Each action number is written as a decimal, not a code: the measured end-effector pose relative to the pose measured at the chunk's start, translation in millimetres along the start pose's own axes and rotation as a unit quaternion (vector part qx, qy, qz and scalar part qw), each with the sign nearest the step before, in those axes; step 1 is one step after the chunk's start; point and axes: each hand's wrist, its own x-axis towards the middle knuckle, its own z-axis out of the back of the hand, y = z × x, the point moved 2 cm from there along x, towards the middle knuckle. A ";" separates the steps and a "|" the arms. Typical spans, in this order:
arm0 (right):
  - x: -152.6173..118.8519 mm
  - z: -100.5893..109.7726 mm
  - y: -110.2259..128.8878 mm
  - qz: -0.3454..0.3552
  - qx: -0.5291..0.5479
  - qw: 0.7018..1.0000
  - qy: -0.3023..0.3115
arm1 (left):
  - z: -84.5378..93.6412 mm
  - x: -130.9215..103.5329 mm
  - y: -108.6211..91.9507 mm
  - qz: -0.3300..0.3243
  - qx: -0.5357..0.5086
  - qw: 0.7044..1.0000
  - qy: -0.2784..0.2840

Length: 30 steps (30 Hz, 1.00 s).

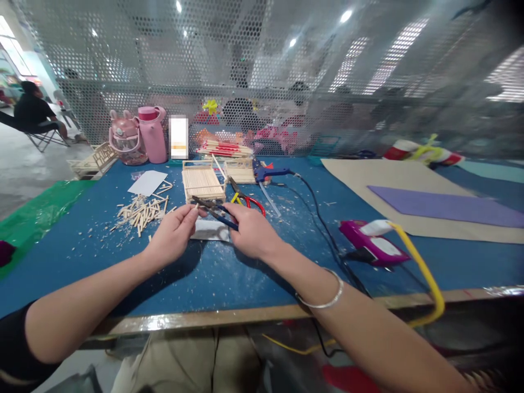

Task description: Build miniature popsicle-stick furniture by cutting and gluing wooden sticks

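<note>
Between thumb and fingers, my left hand (176, 229) pinches a small wooden stick (197, 207), mostly hidden by the fingers. My right hand (254, 232) is wrapped round the handles of dark blue pliers (223, 217), whose jaws reach over to the stick. Just behind the hands stands a small model built from wooden sticks (202, 183), with a flat slatted top and low rails. A white strip of paper (210, 231) lies beneath the pliers. Red-handled scissors (254, 204) rest right of the model, and a blue glue gun (272, 172) sits behind them.
Cut stick pieces (141, 214) are heaped at left beside a white card (147, 183). Two pink bottles (152, 136) stand before the perforated screen (262, 65). A magenta power strip (372, 243) with a yellow cable (421, 262) lies at right, near a purple sheet (446, 206).
</note>
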 end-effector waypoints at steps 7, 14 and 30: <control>3.1 -2.9 -2.8 -0.014 0.097 0.995 0.016 | -0.5 1.9 -1.2 0.021 -0.039 0.999 0.003; 5.5 5.5 -9.3 -0.092 0.432 0.882 0.164 | -3.3 -3.7 -11.9 0.003 -0.067 0.997 0.033; -1.5 36.2 -48.9 -0.066 -0.074 0.986 0.136 | -7.0 0.8 -6.4 0.108 -0.224 0.968 0.026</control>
